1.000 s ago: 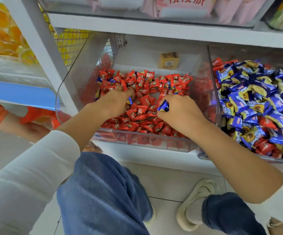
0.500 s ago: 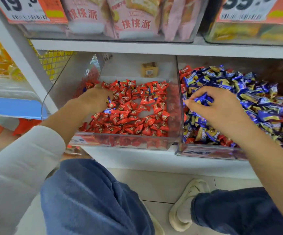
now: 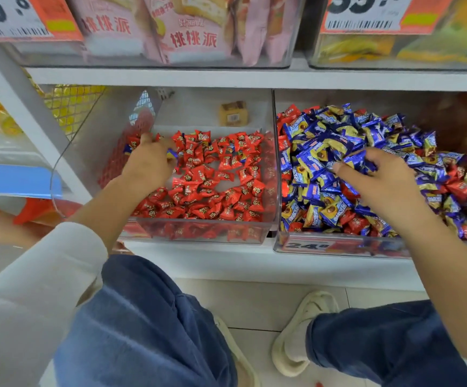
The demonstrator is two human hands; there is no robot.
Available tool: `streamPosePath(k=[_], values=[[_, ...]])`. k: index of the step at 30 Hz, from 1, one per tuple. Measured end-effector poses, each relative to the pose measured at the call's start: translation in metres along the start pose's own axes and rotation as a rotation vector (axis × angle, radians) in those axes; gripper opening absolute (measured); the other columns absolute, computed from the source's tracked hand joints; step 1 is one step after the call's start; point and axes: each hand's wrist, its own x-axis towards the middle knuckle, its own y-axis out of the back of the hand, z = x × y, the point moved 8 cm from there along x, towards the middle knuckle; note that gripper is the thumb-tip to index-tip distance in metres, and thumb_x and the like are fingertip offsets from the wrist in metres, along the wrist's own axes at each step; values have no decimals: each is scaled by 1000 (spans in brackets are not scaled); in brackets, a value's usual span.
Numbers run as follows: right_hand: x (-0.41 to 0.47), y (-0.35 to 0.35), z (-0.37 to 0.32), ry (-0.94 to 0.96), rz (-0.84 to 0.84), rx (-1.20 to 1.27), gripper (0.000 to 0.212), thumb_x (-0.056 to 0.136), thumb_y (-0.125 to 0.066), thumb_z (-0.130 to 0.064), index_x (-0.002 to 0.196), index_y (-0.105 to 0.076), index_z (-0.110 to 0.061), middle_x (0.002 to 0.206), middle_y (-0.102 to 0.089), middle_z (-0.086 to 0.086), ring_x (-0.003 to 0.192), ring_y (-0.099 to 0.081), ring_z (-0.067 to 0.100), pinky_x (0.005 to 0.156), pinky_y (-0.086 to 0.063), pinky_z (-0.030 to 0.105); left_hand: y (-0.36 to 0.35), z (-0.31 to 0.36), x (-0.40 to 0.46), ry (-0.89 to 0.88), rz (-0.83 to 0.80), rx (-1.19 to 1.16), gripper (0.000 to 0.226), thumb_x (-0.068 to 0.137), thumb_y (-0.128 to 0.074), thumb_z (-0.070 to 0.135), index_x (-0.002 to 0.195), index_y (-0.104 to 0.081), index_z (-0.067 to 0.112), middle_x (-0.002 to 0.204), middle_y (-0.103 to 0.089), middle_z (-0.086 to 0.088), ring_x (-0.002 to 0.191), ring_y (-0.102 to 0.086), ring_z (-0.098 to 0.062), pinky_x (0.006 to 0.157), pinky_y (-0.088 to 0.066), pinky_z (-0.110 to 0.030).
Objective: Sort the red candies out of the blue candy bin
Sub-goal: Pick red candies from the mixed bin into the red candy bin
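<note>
glossy foil-like wrappers on red candies (image 3: 212, 177) and blue candies (image 3: 338, 152); clear smooth plastic bins (image 3: 198, 233).

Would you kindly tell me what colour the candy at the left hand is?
Blue; the candy peeks out beside the left hand, head view.

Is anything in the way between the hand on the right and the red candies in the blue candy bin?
Yes. Blue candies lie piled over and around most red candies under the right hand.
</note>
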Motion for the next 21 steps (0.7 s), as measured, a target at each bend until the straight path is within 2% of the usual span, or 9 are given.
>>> streamPosePath(k=[3,5,7,11,14,15,17,19,21], values=[[-3,-1,-5,-34,-14,69,57,89,-61,-36,120,-44,9,101,-54,35,62,-44,44,74,-47,55,34,63,-25,-198,136,-236,23,87,-63,16,110,-61,14,118,-48,-15,101,-54,-31,88,-37,-21],[0,0,2,-67,-14,171,60,89,-57,-42,136,-42,-8,91,-60,15,68,-49,27,70,-46,42,42,119,-51,-362,95,-364,18,87,-65,21,104,-62,20,105,-48,-6,88,-52,-20,79,-32,-16],[9,7,9,-72,13,220,68,86,-53,-50,141,-39,-15,93,-53,-7,86,-50,16,84,-42,36,37,170,-67,-503,19,-430,15,87,-64,26,101,-61,27,102,-47,-4,86,-51,-17,73,-30,-17],[29,34,15,-35,52,247,52,94,-54,-35,139,-42,-13,123,-50,2,109,-51,20,95,-39,32,14,240,-58,-569,-86,-542,14,90,-61,26,103,-59,27,107,-47,-2,95,-48,-17,70,-25,-17],[43,51,12,36,72,244,51,92,-58,-35,138,-45,-18,130,-46,-3,120,-44,13,93,-31,22,13,270,-44,-567,-34,-599,17,92,-59,21,108,-59,21,102,-45,-1,81,-46,-14,70,-26,-15],[49,57,17,51,98,177,56,91,-57,-40,140,-42,-18,134,-44,1,124,-41,15,94,-29,21,10,276,-39,-567,-41,-567,22,93,-58,21,114,-57,21,105,-45,-2,82,-48,-16,72,-28,-14],[52,69,30,55,154,21,67,89,-51,-53,143,-38,-16,140,-41,11,132,-35,22,103,-28,26,-5,281,-30,-550,-65,-365,43,93,-54,34,134,-45,25,127,-43,-8,114,-46,-25,95,-30,-22],[41,77,35,132,203,-105,75,83,-40,-64,141,-43,-16,139,-44,14,133,-35,26,111,-26,37,-17,278,-31,-520,-79,-116,68,91,-48,53,148,-21,28,151,-22,-11,139,-18,-35,114,-13,-41],[20,75,34,299,219,-207,71,84,-38,-63,138,-47,-17,142,-44,13,135,-33,29,113,-21,38,-25,278,-43,-551,-79,20,81,88,-41,64,151,-3,32,158,0,-9,143,1,-39,116,-2,-50]])
